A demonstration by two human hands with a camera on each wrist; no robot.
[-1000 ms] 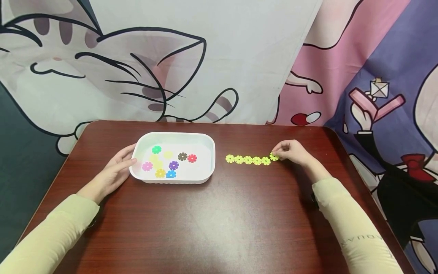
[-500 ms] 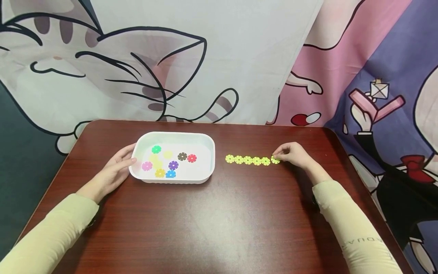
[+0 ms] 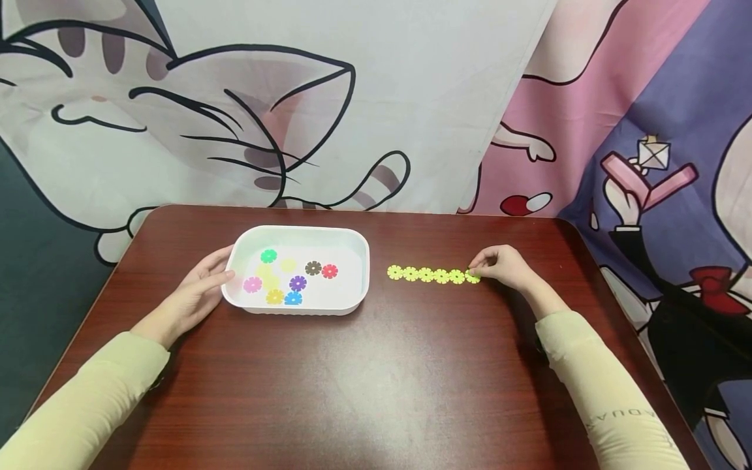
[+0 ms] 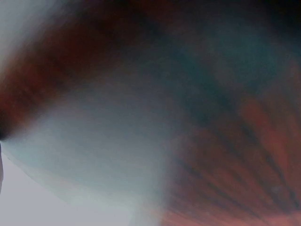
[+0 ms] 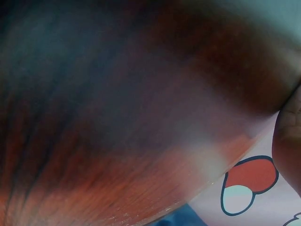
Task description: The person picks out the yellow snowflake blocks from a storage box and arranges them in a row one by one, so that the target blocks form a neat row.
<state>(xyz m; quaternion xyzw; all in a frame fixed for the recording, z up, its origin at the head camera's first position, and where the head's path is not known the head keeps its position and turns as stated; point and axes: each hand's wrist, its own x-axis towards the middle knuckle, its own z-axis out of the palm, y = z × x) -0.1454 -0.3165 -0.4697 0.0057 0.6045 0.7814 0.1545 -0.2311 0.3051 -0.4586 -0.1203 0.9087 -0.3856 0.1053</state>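
Observation:
In the head view my left hand [image 3: 194, 297] holds the left end of a white plastic tray [image 3: 346, 251], thumb over its rim. Inside the tray lie several flower-shaped plastic discs, among them a green [image 3: 268, 256], a pink [image 3: 252, 284], a purple [image 3: 297, 283] and a red one [image 3: 329, 271]. To its right, a row of yellow-green flower discs [image 3: 425, 275] runs across the table. At the row's right end my right hand [image 3: 502, 266] pinches one more yellow-green flower disc [image 3: 472, 278], partly covered by the fingertips. Both wrist views are mostly dark and blurred.
Everything stands on a dark reddish-brown wooden table [image 3: 364, 398] with rounded far corners. Behind it hang cartoon-printed cloths [image 3: 435, 117], white on the left, pink and blue-purple on the right.
My right hand has brought its yellow-green disc slightly down and into line with the row's right end, and now stays there. The left hand and the tray have barely moved.

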